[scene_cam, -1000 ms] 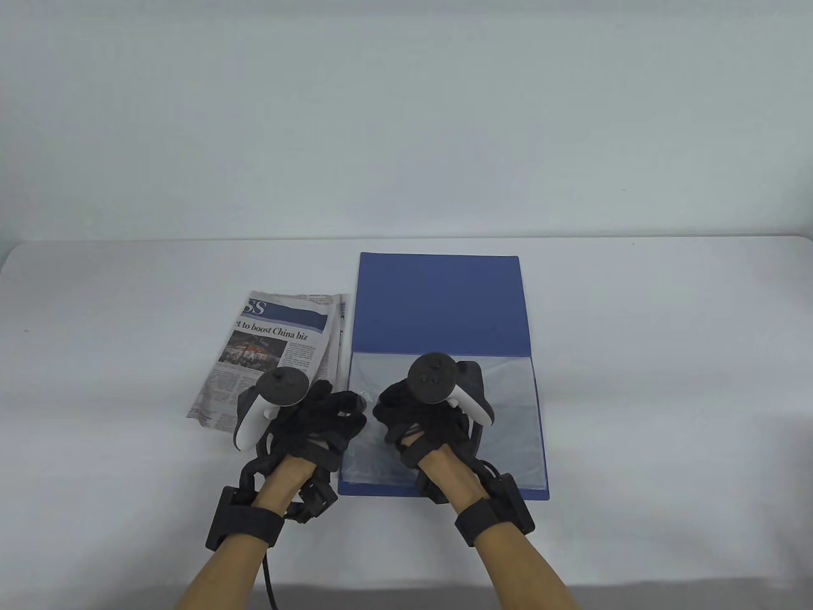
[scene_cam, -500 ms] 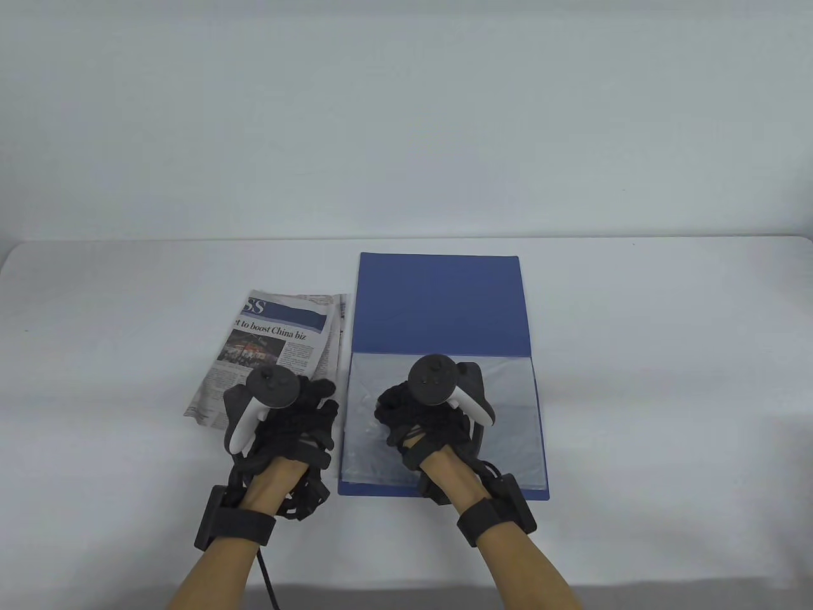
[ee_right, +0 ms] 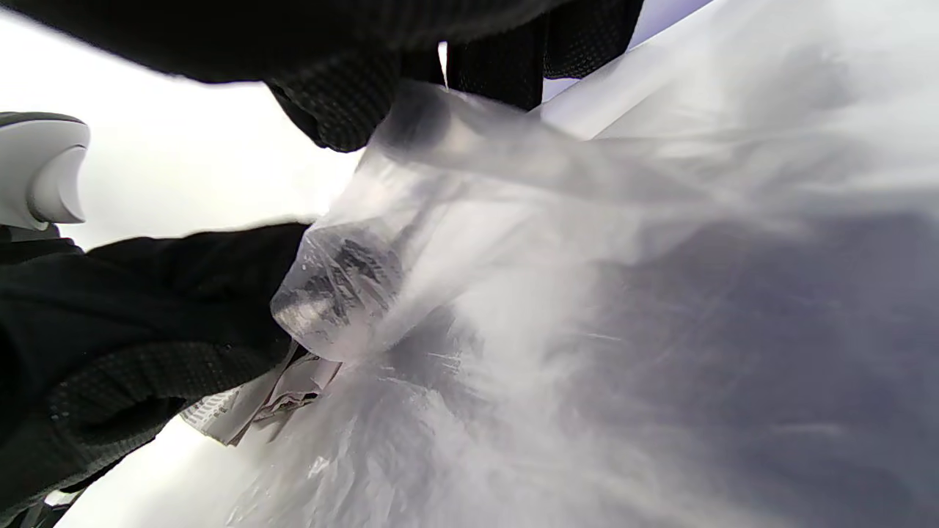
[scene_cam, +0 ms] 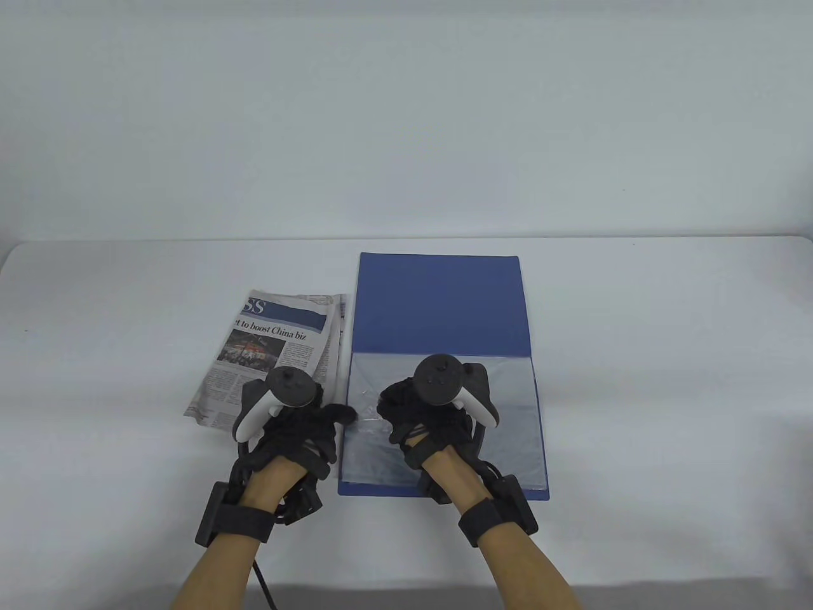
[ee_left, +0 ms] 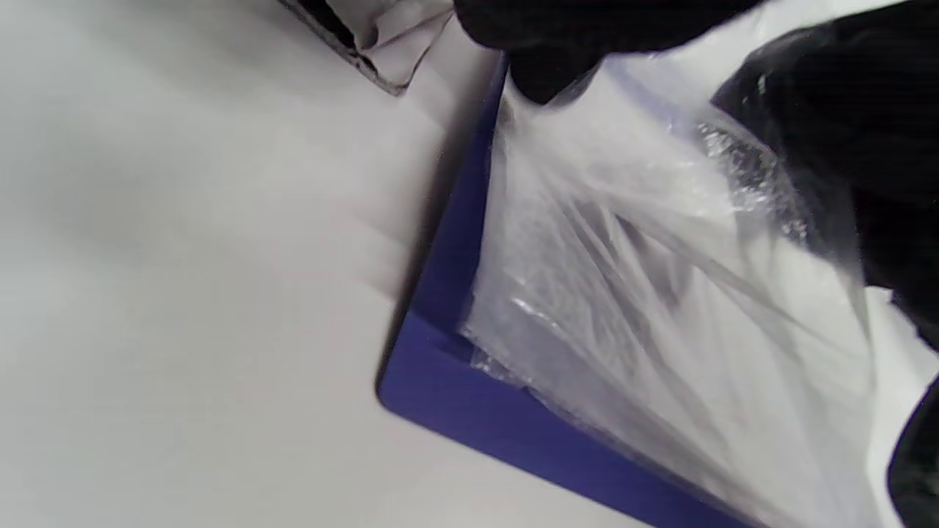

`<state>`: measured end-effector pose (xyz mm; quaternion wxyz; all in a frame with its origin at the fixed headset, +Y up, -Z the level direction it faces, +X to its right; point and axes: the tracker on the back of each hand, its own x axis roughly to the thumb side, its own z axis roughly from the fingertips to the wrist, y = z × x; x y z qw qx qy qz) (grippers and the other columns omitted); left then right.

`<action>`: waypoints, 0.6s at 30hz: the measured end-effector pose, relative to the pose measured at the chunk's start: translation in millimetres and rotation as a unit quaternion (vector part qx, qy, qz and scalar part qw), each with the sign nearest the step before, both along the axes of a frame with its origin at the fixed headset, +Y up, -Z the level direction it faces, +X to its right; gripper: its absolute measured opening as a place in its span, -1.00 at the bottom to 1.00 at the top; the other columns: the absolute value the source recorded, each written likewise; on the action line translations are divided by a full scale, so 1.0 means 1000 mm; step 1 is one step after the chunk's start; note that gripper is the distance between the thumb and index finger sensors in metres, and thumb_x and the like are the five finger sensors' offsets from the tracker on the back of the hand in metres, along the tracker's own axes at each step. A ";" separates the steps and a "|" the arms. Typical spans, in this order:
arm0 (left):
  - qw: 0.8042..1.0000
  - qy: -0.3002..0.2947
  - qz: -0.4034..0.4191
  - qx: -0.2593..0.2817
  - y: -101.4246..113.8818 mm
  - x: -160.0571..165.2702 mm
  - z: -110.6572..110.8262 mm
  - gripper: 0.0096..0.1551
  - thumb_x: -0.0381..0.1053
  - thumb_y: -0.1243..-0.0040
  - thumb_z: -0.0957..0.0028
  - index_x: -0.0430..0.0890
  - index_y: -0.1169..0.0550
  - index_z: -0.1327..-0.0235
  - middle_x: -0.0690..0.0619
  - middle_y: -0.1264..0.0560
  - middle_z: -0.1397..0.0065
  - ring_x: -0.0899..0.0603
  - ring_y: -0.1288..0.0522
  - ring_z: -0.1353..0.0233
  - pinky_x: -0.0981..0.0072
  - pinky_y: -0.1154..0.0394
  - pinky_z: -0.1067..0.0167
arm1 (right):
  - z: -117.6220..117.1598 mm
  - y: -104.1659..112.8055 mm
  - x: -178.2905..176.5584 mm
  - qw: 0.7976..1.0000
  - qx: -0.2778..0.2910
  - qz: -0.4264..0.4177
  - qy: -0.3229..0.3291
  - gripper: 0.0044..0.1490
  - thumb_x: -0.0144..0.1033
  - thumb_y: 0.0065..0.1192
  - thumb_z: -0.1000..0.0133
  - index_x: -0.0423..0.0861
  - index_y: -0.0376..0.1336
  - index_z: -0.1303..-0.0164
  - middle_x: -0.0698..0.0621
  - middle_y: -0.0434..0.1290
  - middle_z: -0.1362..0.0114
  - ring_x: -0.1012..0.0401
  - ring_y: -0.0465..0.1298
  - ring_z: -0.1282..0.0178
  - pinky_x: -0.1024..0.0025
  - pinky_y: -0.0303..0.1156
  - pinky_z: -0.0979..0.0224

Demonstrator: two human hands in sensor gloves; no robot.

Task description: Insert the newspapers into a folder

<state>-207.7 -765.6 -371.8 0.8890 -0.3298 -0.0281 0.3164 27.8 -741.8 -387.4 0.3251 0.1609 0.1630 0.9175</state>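
A blue folder point(scene_cam: 438, 305) lies open on the table, its cover flipped away from me and clear plastic sleeves point(scene_cam: 508, 432) facing up. A folded newspaper point(scene_cam: 273, 337) lies just left of it. My right hand point(scene_cam: 386, 406) pinches the top sleeve near its left edge and holds it lifted; the raised sleeve shows in the left wrist view point(ee_left: 660, 242). My left hand point(scene_cam: 346, 414) reaches over from the newspaper side and its fingertips point(ee_right: 220, 264) pinch the sleeve's open left edge point(ee_right: 330, 293). The blue folder corner point(ee_left: 455, 396) lies flat below.
The white table point(scene_cam: 667, 356) runs wide to the right and behind the folder. A newspaper corner point(ee_left: 396, 44) lies close to the folder's left edge. A cable point(scene_cam: 263, 584) trails from my left wrist toward the front edge.
Half a second ago my left hand had drawn back left over the newspaper; now its fingers are back at the sleeve's left edge. My right hand has kept its hold on the sleeve.
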 end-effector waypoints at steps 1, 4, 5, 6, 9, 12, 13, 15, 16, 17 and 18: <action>1.000 -0.013 0.012 -0.004 -0.001 0.001 0.000 -0.28 -0.11 0.17 -0.34 0.51 -0.13 -0.69 0.10 0.49 -0.79 -0.13 0.78 -0.60 -0.23 0.75 -0.43 | 0.000 0.000 0.000 1.000 0.002 0.000 0.000 -0.57 -0.25 0.30 -0.27 -0.14 0.32 -0.29 -0.24 0.20 -0.51 -0.21 0.10 -0.57 -0.50 -0.18 -0.41; 0.998 -0.035 -0.027 -0.036 -0.004 0.006 -0.001 -0.35 -0.17 0.18 -0.32 0.39 -0.37 -0.60 0.10 0.49 -0.77 -0.13 0.81 -0.56 -0.22 0.78 -0.38 | 0.000 0.000 0.000 1.000 0.006 0.001 -0.002 -0.57 -0.25 0.30 -0.27 -0.14 0.32 -0.29 -0.24 0.20 -0.52 -0.20 0.10 -0.57 -0.50 -0.18 -0.41; 0.997 -0.030 -0.059 -0.030 -0.003 0.006 -0.001 -0.37 -0.16 0.18 -0.32 0.37 -0.40 -0.58 0.11 0.48 -0.77 -0.13 0.80 -0.57 -0.22 0.77 -0.38 | 0.000 0.001 0.001 1.000 0.010 0.001 -0.004 -0.57 -0.25 0.30 -0.27 -0.14 0.32 -0.29 -0.24 0.20 -0.51 -0.20 0.10 -0.57 -0.50 -0.18 -0.41; 0.997 -0.025 -0.076 -0.022 -0.002 0.006 -0.001 -0.38 -0.16 0.18 -0.31 0.36 -0.42 -0.56 0.11 0.47 -0.78 -0.13 0.79 -0.58 -0.22 0.76 -0.39 | 0.000 0.001 0.002 1.000 0.011 0.001 -0.005 -0.57 -0.25 0.30 -0.27 -0.14 0.32 -0.29 -0.23 0.20 -0.52 -0.20 0.10 -0.57 -0.50 -0.18 -0.42; 0.999 -0.015 -0.037 -0.014 0.005 0.000 -0.002 -0.38 -0.15 0.16 -0.31 0.38 -0.44 -0.55 0.14 0.43 -0.80 -0.14 0.75 -0.61 -0.23 0.73 -0.43 | -0.001 0.002 0.004 1.000 0.013 -0.006 -0.010 -0.57 -0.25 0.30 -0.28 -0.14 0.32 -0.29 -0.24 0.20 -0.52 -0.20 0.10 -0.57 -0.50 -0.18 -0.42; 0.999 0.050 0.013 0.006 0.015 -0.020 -0.003 -0.35 -0.13 0.17 -0.32 0.35 -0.29 -0.67 0.08 0.37 -0.83 -0.18 0.69 -0.66 -0.26 0.69 -0.46 | -0.001 0.002 0.005 1.000 0.012 -0.011 -0.012 -0.57 -0.25 0.29 -0.28 -0.14 0.32 -0.30 -0.24 0.19 -0.52 -0.21 0.09 -0.57 -0.50 -0.18 -0.41; 0.996 0.089 0.013 0.011 0.018 -0.031 -0.003 -0.33 -0.08 0.15 -0.34 0.35 -0.17 -0.72 0.05 0.37 -0.82 -0.19 0.67 -0.67 -0.27 0.69 -0.47 | -0.001 0.002 0.005 1.000 0.011 -0.011 -0.011 -0.56 -0.25 0.29 -0.28 -0.14 0.32 -0.30 -0.24 0.19 -0.52 -0.21 0.09 -0.57 -0.50 -0.18 -0.41; 0.981 0.194 -0.002 0.010 0.021 -0.059 -0.001 -0.20 0.07 0.09 -0.37 0.31 0.13 -0.75 -0.01 0.48 -0.78 -0.22 0.70 -0.64 -0.29 0.68 -0.46 | 0.000 0.001 0.005 1.000 0.012 -0.007 -0.009 -0.57 -0.25 0.29 -0.28 -0.14 0.32 -0.30 -0.25 0.19 -0.52 -0.21 0.09 -0.57 -0.50 -0.18 -0.41; 0.966 0.260 -0.008 -0.002 0.020 -0.077 0.003 -0.15 0.11 0.08 -0.37 0.27 0.21 -0.75 -0.02 0.54 -0.74 -0.25 0.72 -0.62 -0.29 0.68 -0.45 | 0.000 0.001 0.004 1.000 0.012 -0.005 -0.008 -0.57 -0.25 0.29 -0.28 -0.14 0.32 -0.29 -0.24 0.19 -0.52 -0.21 0.09 -0.57 -0.50 -0.18 -0.41; 0.951 0.307 -0.009 -0.024 0.018 -0.091 0.006 -0.08 0.14 0.07 -0.37 0.23 0.30 -0.72 -0.05 0.60 -0.69 -0.28 0.75 -0.58 -0.31 0.69 -0.43 | 0.000 0.001 0.004 1.000 0.012 -0.004 -0.007 -0.57 -0.25 0.29 -0.28 -0.14 0.32 -0.30 -0.24 0.19 -0.52 -0.21 0.09 -0.57 -0.50 -0.18 -0.41; 0.933 0.356 -0.004 -0.058 0.015 -0.107 0.010 -0.01 0.17 0.07 -0.38 0.17 0.39 -0.69 -0.08 0.64 -0.67 -0.31 0.76 -0.57 -0.33 0.67 -0.43 | 0.000 0.001 0.003 1.000 0.012 -0.004 -0.006 -0.57 -0.26 0.29 -0.27 -0.14 0.32 -0.29 -0.24 0.19 -0.52 -0.20 0.10 -0.57 -0.50 -0.18 -0.41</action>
